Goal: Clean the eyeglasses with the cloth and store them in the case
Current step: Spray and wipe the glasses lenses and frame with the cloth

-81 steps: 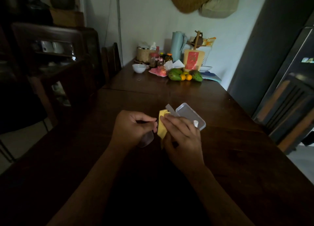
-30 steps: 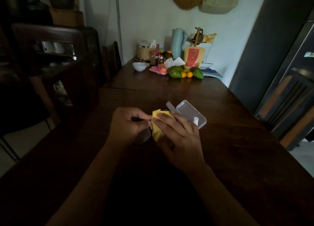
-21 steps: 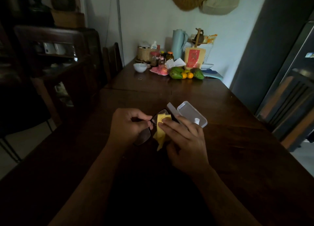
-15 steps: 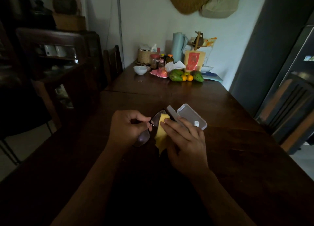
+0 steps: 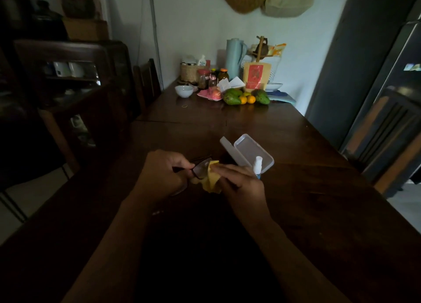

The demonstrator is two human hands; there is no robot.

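On the table [image 5: 319, 211] nothing large has shifted: the case [image 5: 249, 148] lies open just beyond my right hand [image 5: 243, 184], as it did a moment ago. It holds nothing that I can see.

The change is in the cloth [image 5: 213, 182]. A second ago it was wrapped right over the lens nearest my right hand. Now it has slid off toward that hand, so it covers only the lens's right edge and hangs below my fingertips. Most of that lens of the eyeglasses [image 5: 201, 169] shows bare between my two hands. I read this as one wiping stroke finished on that lens. Cleaning is well along but not done, and storing has not begun.

My left hand [image 5: 159, 177] is curled, thumb and forefinger pinching the frame at the lens's left edge, holding the eyeglasses just above the table. The other lens seems to sit under that palm. The light is dim, so I can't be sure of more than a pale sliver there.

My right hand lies knuckles up with its fingers stretched toward the left hand. They pinch the cloth against the lens, though the thumb is hidden beneath.

A small spray bottle [image 5: 258, 164] stands just past my right knuckles, at the case's near edge.
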